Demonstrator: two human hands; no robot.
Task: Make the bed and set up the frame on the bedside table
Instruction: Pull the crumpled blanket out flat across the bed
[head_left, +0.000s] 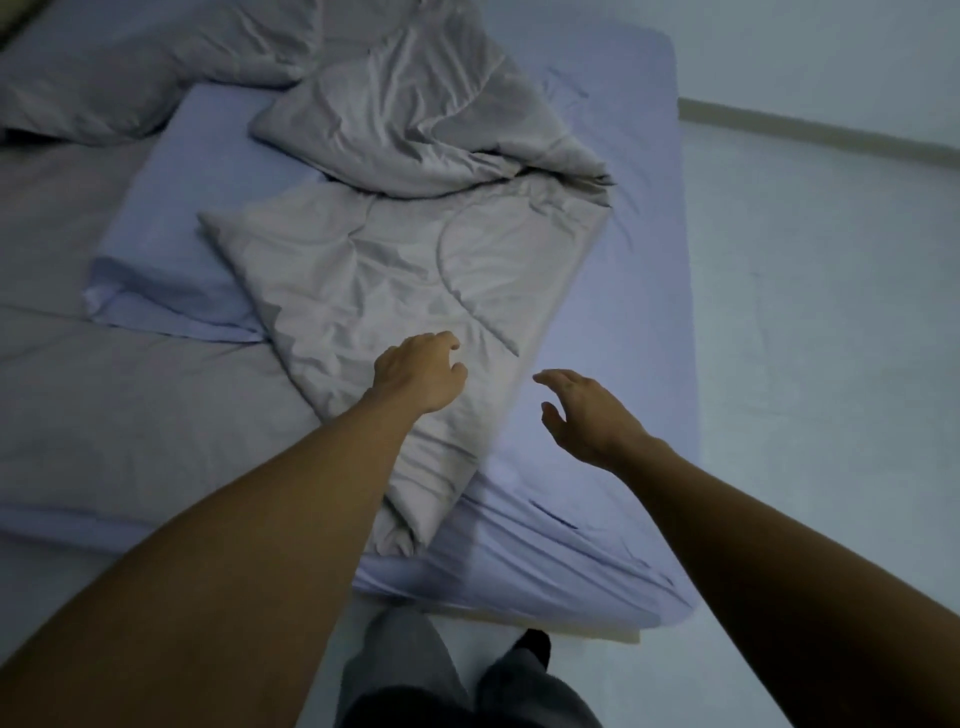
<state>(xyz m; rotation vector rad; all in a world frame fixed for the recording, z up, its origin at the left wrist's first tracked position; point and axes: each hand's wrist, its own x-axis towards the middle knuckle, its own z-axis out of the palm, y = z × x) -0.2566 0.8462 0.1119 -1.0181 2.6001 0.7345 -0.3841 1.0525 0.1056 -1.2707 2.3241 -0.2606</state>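
Note:
A crumpled grey duvet (405, 249) lies bunched across a mattress with a pale blue fitted sheet (639, 364). One narrow end of the duvet trails down to the mattress's near edge. My left hand (418, 374) hovers over that end, fingers curled and apart, holding nothing. Over the bare sheet just right of the duvet is my right hand (584, 410), open with the fingers spread. A blue pillow (192, 223) lies partly under the duvet on the left. No frame or bedside table is in view.
A second grey cover (104, 395) lies flat on the left side. Another grey pillow or bunched cover (104, 67) sits at the top left. Pale floor (831, 364) runs along the right of the mattress up to a wall skirting (810, 130). My legs (467, 686) stand at the mattress corner.

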